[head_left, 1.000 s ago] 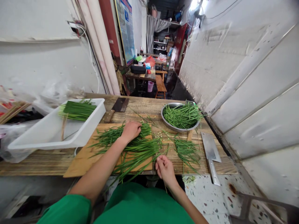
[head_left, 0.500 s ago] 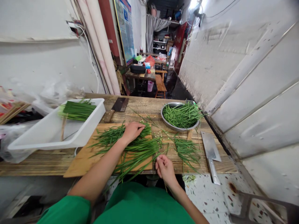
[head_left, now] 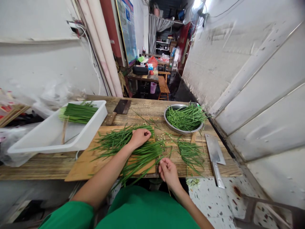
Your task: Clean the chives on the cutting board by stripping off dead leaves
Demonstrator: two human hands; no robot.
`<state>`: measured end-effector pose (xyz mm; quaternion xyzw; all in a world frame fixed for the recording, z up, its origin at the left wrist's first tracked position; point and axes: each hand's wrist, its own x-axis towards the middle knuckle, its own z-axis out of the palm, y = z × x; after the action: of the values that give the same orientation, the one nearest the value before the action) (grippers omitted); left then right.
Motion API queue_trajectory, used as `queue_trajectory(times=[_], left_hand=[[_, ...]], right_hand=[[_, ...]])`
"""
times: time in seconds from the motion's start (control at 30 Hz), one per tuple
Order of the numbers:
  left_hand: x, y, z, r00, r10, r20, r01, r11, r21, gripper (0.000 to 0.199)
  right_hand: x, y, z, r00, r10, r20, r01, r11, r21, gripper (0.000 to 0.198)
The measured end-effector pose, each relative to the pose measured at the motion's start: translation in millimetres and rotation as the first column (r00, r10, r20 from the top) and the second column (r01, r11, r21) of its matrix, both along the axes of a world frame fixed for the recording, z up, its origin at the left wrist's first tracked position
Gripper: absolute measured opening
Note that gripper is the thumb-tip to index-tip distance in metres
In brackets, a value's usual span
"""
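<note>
Long green chives (head_left: 143, 156) lie in two loose bunches on a wooden cutting board (head_left: 82, 165). Over the upper bunch is my left hand (head_left: 140, 138), its fingers curled and closed; what they hold, if anything, is hidden. My right hand (head_left: 168, 171) is at the table's front edge, just right of the board, with thumb and fingertips pinched on a thin chive. A thin yellowish stalk hangs below that hand. Small pale trimmings (head_left: 162, 139) are scattered beside the chive ends. Another small pile of chives (head_left: 190, 156) lies to the right on the table.
A metal bowl (head_left: 166, 122) heaped with chives stands at the back right. One cleaver (head_left: 215, 152) lies at the right edge, another cleaver (head_left: 122, 106) behind the board. On the left, a white tray (head_left: 47, 148) holds a chive bundle. Walls flank the wooden table (head_left: 147, 108).
My left hand has shifted slightly to the right over the upper bunch, its fingers more curled. My right hand has stayed in place.
</note>
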<state>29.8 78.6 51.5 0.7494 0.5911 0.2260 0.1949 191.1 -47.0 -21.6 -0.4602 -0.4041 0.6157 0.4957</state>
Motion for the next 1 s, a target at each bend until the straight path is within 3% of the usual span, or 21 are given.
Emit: queue_trajectory(times=[0.67,1.0], left_hand=[[-2.9,2.4,-5.6,0.995,-0.047,0.085,0.045,0.999,0.031,0.02],[-5.2,4.0,-11.5,0.999,-0.032,0.032,0.03,0.998,0.062,0.02]], right_hand=[[-0.6,-0.8,2.5,1.0,-0.008,0.0,0.008,1.0,0.0,0.035],[-0.2,0.2,1.2,1.0,-0.002,0.002,0.002,1.0,-0.008,0.037]])
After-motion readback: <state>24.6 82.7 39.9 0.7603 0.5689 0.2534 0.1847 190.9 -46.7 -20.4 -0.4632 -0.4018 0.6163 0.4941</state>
